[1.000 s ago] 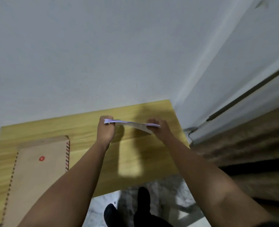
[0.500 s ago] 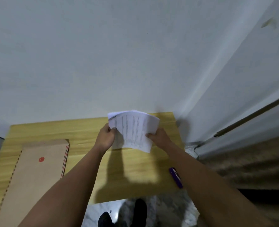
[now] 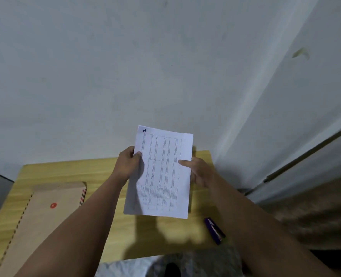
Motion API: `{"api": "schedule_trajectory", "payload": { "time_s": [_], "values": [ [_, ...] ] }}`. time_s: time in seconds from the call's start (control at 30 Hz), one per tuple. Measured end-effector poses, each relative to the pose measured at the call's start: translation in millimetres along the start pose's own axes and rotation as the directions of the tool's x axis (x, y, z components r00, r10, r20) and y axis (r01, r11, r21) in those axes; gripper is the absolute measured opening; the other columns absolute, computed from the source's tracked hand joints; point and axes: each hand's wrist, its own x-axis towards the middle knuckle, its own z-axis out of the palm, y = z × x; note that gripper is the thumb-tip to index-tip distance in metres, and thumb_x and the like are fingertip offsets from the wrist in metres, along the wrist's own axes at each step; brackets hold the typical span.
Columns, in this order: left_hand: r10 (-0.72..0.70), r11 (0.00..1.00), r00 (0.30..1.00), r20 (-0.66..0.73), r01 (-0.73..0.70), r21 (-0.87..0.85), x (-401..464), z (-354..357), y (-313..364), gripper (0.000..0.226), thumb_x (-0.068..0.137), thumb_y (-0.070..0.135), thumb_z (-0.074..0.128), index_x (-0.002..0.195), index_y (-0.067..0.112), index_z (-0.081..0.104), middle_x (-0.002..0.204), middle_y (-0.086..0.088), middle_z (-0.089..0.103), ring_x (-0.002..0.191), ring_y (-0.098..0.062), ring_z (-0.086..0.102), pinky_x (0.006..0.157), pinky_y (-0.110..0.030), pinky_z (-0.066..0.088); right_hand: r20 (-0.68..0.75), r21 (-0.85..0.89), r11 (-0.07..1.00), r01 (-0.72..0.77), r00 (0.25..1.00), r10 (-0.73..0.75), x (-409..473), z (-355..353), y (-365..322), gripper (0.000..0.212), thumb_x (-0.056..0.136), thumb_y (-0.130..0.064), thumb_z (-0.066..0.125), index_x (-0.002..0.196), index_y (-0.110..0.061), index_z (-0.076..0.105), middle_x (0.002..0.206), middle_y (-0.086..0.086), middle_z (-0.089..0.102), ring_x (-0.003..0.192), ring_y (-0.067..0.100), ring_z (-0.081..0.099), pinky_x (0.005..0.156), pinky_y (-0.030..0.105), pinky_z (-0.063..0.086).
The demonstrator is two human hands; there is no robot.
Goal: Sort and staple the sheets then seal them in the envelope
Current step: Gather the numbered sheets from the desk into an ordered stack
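I hold a stack of white printed sheets (image 3: 161, 174) upright above the wooden table (image 3: 61, 172), the printed face toward me, with a handwritten "1" at the top left corner. My left hand (image 3: 126, 166) grips the left edge, thumb on the front. My right hand (image 3: 198, 171) holds the right edge, thumb on the page. A brown envelope (image 3: 39, 222) with striped edges and a red button lies flat at the table's left. A purple stapler (image 3: 214, 230) lies near the front right edge, beside my right forearm.
The small table stands against a white wall, in a corner with a second wall on the right. Marble floor and a dark shoe (image 3: 171, 269) show below the front edge. A brown carpet-like surface (image 3: 315, 212) lies on the right.
The sheets went from edge-on and flat between my hands to raised and tilted up, face toward me. The view has shifted, so the stapler now shows.
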Motion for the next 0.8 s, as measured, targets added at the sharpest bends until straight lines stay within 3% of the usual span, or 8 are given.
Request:
{"api": "schedule_trajectory", "payload": {
  "time_s": [0.13,0.23,0.3,0.4,0.47,0.53,0.67,0.8],
  "values": [
    [0.109,0.994,0.994,-0.025,-0.108,0.032,-6,-1,3,0.052,0.100,0.006,0.047,0.147,0.028,0.050,0.104,-0.005,0.075,0.095,-0.018,0.070,0.088,-0.037,0.055,0.049,0.229,0.973,-0.001,0.999,-0.011,-22,12,-17,0.040,0.097,-0.010,0.065,0.136,-0.001,0.060,0.134,0.017,0.068,0.122,0.041,0.065,0.111,0.061,0.044],
    [0.243,0.963,0.970,0.002,-0.242,0.123,-8,-3,8,0.074,0.092,-0.003,0.037,0.149,0.043,0.048,0.121,0.007,0.074,0.109,-0.016,0.068,0.096,-0.037,0.054,0.073,0.300,0.953,0.032,0.996,-0.056,-24,16,-21,0.035,0.098,-0.007,0.064,0.133,-0.003,0.063,0.131,0.015,0.070,0.118,0.037,0.068,0.106,0.058,0.050],
    [0.299,0.936,0.953,0.051,-0.304,0.180,-10,-7,13,0.082,0.085,-0.004,0.033,0.141,0.052,0.051,0.117,0.015,0.074,0.110,-0.016,0.068,0.097,-0.036,0.054,-0.067,0.253,0.959,0.130,0.991,-0.117,-27,17,-27,0.030,0.096,-0.007,0.067,0.126,-0.012,0.068,0.122,0.011,0.075,0.109,0.032,0.074,0.096,0.055,0.057],
    [0.300,0.899,0.943,0.142,-0.329,0.288,-13,-16,16,0.080,0.085,-0.001,0.033,0.139,0.056,0.051,0.089,0.018,0.071,0.086,-0.011,0.064,0.088,-0.028,0.053,-0.266,0.094,0.957,0.273,0.934,-0.240,-26,11,-34,0.043,0.089,-0.007,0.077,0.128,-0.020,0.064,0.105,0.013,0.079,0.088,0.027,0.078,0.075,0.043,0.064],
    [0.281,0.885,0.937,0.207,-0.337,0.322,-12,-22,16,0.065,0.088,0.007,0.035,0.132,0.051,0.054,0.080,0.011,0.063,0.077,-0.010,0.053,0.083,-0.030,0.051,-0.230,-0.019,0.955,0.295,0.929,-0.291,-32,10,-44,0.047,0.088,-0.003,0.077,0.132,-0.013,0.062,0.091,0.010,0.079,0.067,0.014,0.073,0.058,0.024,0.056],
    [0.270,0.876,0.924,0.269,-0.352,0.329,-13,-24,19,0.057,0.088,0.014,0.036,0.131,0.047,0.054,0.083,0.013,0.061,0.078,-0.008,0.051,0.084,-0.032,0.050,-0.131,-0.086,0.957,0.276,0.949,-0.286,-36,10,-53,0.044,0.090,0.002,0.073,0.132,-0.005,0.062,0.083,0.012,0.075,0.057,0.008,0.065,0.054,0.017,0.050],
    [0.262,0.846,0.883,0.390,-0.404,0.349,-25,-21,36,0.075,0.090,0.009,0.038,0.149,0.054,0.046,0.064,0.023,0.065,0.057,0.000,0.054,0.070,-0.023,0.050,0.010,-0.202,0.941,0.270,0.962,-0.274,-40,23,-70,0.037,0.094,-0.001,0.070,0.129,-0.012,0.067,0.080,0.016,0.069,0.057,0.010,0.063,0.054,0.020,0.051],
    [0.295,0.836,0.862,0.413,-0.442,0.325,-29,-15,44,0.075,0.092,0.007,0.037,0.152,0.051,0.044,0.060,0.021,0.064,0.054,-0.001,0.053,0.071,-0.028,0.051,0.003,-0.234,0.918,0.320,0.945,-0.328,-42,39,-79,0.030,0.096,-0.008,0.069,0.119,-0.026,0.073,0.096,0.006,0.081,0.088,0.022,0.079,0.078,0.034,0.061]
  ]
}}
